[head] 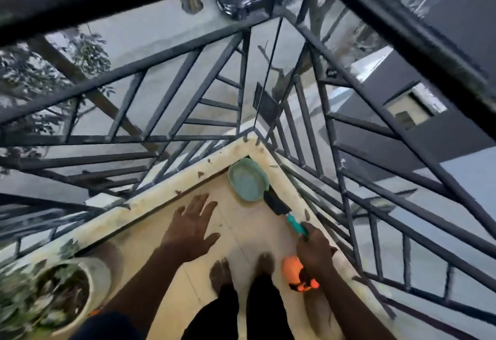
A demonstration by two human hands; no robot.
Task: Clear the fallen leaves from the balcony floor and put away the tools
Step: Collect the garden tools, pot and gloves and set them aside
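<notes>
A green dustpan [248,181] lies in the far corner of the tiled balcony floor [233,235]. My right hand [315,249] grips the teal handle of a small hand brush [279,206], whose black head touches the dustpan's near rim. My left hand [192,229] hovers over the floor with its fingers spread, holding nothing. Small dark leaf bits [200,174] dot the pale ledge along the railing. An orange object [296,272] sits on the floor just under my right wrist.
A black metal railing [349,178] closes the corner on both sides above a pale ledge [150,197]. A white potted plant [61,291] stands at the lower left. My bare feet [243,270] stand in the middle of the floor.
</notes>
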